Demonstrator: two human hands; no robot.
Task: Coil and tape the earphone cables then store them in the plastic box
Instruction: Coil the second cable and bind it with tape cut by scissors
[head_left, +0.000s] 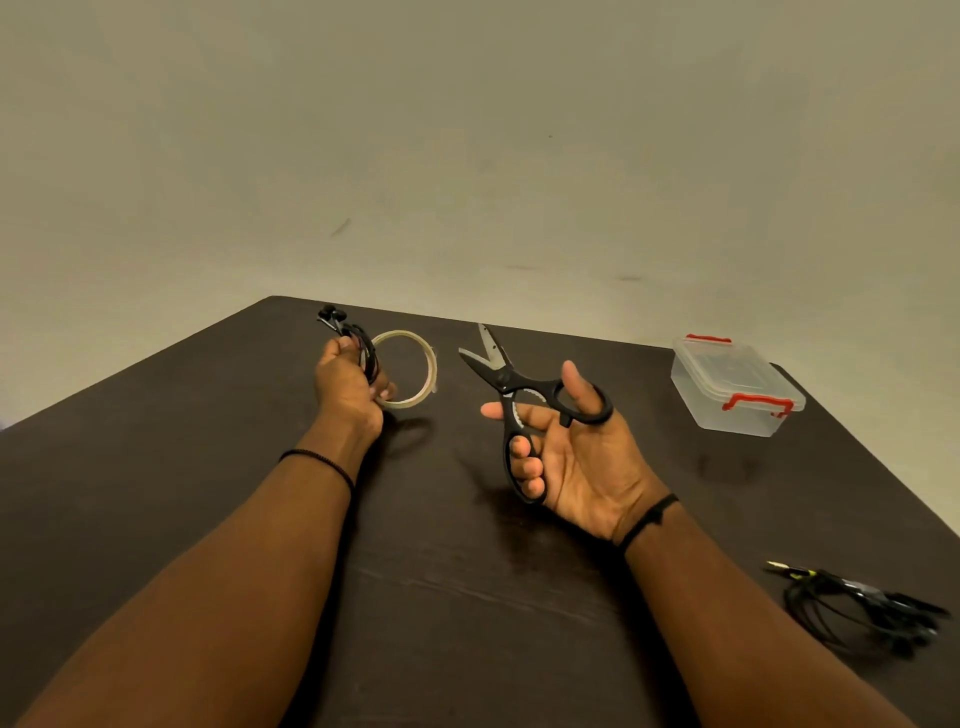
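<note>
My left hand (347, 383) grips a coiled black earphone cable (358, 338), its earbuds sticking up above the fist, together with a roll of clear tape (422, 358) held upright beside the coil. My right hand (566, 457) holds black scissors (511, 384) above the table, thumb through one handle loop and fingers through the other, blades parted and pointing away. A clear plastic box (735, 387) with red latches stands shut at the far right. A second, loosely bundled black earphone cable (862, 608) lies on the table at the near right.
Everything sits on a dark brown table (467, 597), whose far edge meets a plain beige wall. The table's right edge runs diagonally just past the box and the loose cable.
</note>
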